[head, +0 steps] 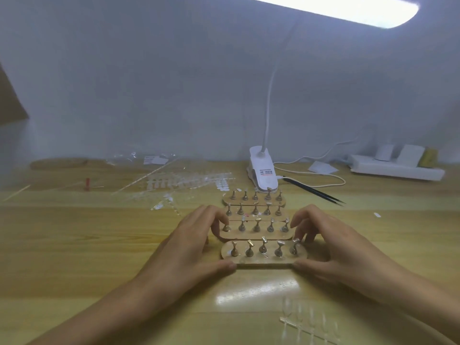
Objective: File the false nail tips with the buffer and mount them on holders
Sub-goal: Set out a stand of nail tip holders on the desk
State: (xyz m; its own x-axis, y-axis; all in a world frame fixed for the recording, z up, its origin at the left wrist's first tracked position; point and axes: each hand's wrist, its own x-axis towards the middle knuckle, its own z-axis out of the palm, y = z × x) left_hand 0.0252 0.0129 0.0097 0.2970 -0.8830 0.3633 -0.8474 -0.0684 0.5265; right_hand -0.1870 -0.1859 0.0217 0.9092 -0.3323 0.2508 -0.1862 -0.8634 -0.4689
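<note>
Head cam: four wooden holder boards (227,202) lie mid-table in rows, long edges touching or nearly so, each w/ five small metal pegs (257,226) standing up. The nearest holder board (263,262) lies flat on the wooden table (99,245), flanked by both hands.

L hand (194,247) is at its left end. Thumb lies along the near edge, fingers curl over the far side, and the tips reach the left end of the second board (249,236) by its first peg. R hand (333,247) mirrors this at the right end, thumb on the near edge, fingers bent down by the last pegs of the nearest & second boards. Both hands are partly closed, gripping the nearest board btwn thumb & fingers.

Several pegs carry small pale nail tips (281,242), too small to count.

A clear sprue of unmounted tips (306,322) lies near the R forearm at bottom right. More clear sprues & loose tips (184,183) are spread behind-left of the boards. White clip lamp (263,170) sits just behind the far board, w/ black tweezers (316,191) to its right. White power strip (395,168) is far right by the wall. Small red item (87,183) far left, can't tell what.
</note>
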